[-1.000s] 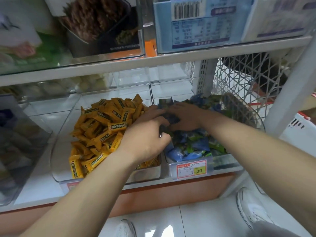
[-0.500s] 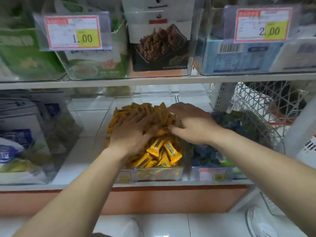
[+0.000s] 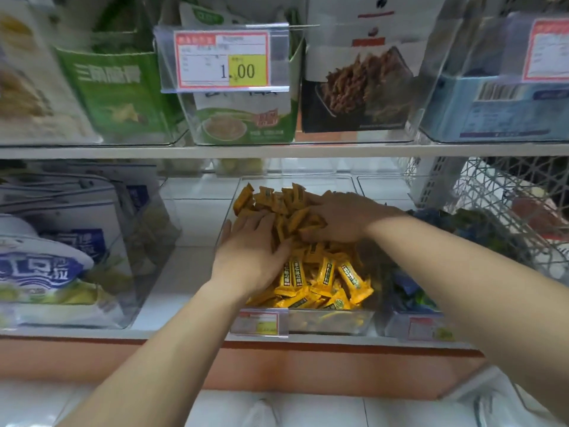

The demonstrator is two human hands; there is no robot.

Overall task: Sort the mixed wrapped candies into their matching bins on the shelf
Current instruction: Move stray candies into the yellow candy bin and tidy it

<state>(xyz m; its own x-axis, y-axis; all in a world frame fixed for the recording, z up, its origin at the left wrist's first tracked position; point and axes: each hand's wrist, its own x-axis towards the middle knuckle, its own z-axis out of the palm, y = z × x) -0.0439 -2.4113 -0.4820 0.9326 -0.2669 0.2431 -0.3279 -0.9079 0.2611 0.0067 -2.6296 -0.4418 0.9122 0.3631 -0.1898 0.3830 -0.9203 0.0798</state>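
- Forearms, both bare, are reaching up from the bottom of my feed and converging on the middle clear bin (image 3: 332, 318) on the lower shelf.
- I am watching the left hand (image 3: 249, 251) lying palm down on the near-left part of the yellow candies (image 3: 326, 278). Its fingers are straight and slightly fanned, with the tips pressing into the wrappers. The thumb is sticking out beside the bin's left wall.
- The right hand (image 3: 341, 217) is lying across the back of the heap, palm down and angled leftward. Its fingers are sitting together and bending gently over the wrappers, and the thumb is pointing toward the left hand's fingertips. I am seeing no candy pinched, though the fingertips are partly hidden among the wrappers.
- The two hands are sitting just beside each other, with a ridge of candies bunching up between them.
- The yellow candies are filling this bin, heaping highest at the back under the hands. The front ones are lying with their dark labels up.
- Blue and green candies (image 3: 412, 294) are lying in the neighbouring bin on the right, partly under the right forearm.
- A price tag (image 3: 221, 58) is hanging on the upper shelf (image 3: 277, 151), and a white wire basket (image 3: 498, 192) is standing at the far right.
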